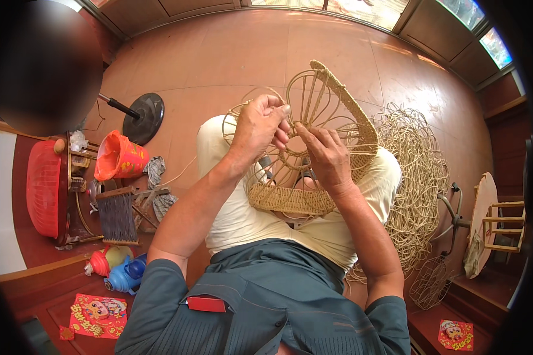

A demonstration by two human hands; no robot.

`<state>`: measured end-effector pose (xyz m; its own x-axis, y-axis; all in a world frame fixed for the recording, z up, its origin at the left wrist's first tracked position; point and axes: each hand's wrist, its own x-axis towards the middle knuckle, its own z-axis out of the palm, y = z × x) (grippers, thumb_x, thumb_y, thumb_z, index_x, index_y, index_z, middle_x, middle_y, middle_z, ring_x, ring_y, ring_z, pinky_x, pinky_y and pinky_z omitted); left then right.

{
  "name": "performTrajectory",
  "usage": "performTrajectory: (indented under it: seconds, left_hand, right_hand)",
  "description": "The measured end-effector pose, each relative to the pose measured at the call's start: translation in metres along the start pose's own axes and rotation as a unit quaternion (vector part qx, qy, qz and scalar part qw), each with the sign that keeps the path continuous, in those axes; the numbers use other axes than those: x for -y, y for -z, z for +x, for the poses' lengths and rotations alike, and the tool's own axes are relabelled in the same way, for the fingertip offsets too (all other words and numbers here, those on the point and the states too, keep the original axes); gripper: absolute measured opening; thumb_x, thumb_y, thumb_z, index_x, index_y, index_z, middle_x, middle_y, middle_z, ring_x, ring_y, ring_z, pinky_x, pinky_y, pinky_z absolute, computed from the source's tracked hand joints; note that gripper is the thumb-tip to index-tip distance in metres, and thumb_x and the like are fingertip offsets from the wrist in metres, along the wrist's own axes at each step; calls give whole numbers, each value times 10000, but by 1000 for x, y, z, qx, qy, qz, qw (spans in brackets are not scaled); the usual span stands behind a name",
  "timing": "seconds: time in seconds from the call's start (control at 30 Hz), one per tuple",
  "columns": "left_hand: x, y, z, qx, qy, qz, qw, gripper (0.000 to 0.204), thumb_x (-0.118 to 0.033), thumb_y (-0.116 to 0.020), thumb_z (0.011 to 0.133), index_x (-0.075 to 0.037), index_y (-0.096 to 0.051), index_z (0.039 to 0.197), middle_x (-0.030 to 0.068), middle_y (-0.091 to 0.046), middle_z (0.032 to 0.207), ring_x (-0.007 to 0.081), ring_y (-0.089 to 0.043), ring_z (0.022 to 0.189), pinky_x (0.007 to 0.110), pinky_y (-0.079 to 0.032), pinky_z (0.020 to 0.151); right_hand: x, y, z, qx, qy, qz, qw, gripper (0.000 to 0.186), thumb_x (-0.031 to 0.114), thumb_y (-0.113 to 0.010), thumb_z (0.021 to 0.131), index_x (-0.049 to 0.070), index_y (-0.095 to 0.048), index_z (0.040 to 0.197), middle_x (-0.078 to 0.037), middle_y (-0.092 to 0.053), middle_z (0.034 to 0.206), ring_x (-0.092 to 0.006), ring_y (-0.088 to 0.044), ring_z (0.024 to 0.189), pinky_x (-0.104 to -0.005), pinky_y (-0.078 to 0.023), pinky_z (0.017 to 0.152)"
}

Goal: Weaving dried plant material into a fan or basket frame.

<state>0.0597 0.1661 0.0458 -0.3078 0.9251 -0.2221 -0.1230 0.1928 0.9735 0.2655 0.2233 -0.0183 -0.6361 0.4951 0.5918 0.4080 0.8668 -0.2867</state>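
Across my knees rests a partly woven basket [291,201], made of tan cord, with a thick braided band along its right and near sides and open loops and spokes around a small central ring. My left hand [259,125] is above the ring's left side, thumb and fingertips pinched together on a thin cord [269,90] that arcs behind the fingers. My right hand [326,155] lies over the ring's right side, its fingers bent and gripping the weave there. The undersides of both hands' grips are partly hidden.
A large tangled heap of cord [417,183] lies on the floor at my right. To the left stand a red bucket [121,155], a small folding stool [117,216], a blue thermos [124,276] and a round black stand base [145,118]. A wooden stool [503,226] is far right.
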Motion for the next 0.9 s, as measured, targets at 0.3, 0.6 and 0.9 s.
performTrajectory:
  seconds: [0.3, 0.6, 0.9]
  left_hand:
    - [-10, -9, 28, -5, -82, 86, 993, 221, -210, -752, 1094, -12, -715, 1187, 46, -734, 885, 112, -713, 671, 287, -602, 585]
    - [8, -4, 41, -69, -245, 350, 901, 305, -133, -781, 996, -82, -679, 1280, 99, -746, 983, 325, -755, 956, 428, -589, 865]
    - [15, 1, -11, -147, -407, 418, 799, 599, -92, -773, 984, -167, -613, 1557, 50, -618, 881, 269, -616, 885, 433, -527, 919]
  right_hand:
    - [2, 2, 0, 3, 11, -11, 1000, 648, -14, -721, 885, 160, -697, 1509, -63, -742, 1226, -270, -722, 1108, -396, -629, 930]
    - [6, 4, 5, 19, -1, -7, 1000, 523, -2, -735, 908, 153, -711, 1407, -53, -739, 1198, -274, -713, 1109, -405, -620, 931]
    - [9, 4, 10, 2, -16, 25, 1000, 414, -6, -720, 945, 146, -733, 1330, -61, -742, 1160, -297, -704, 1074, -426, -607, 937]
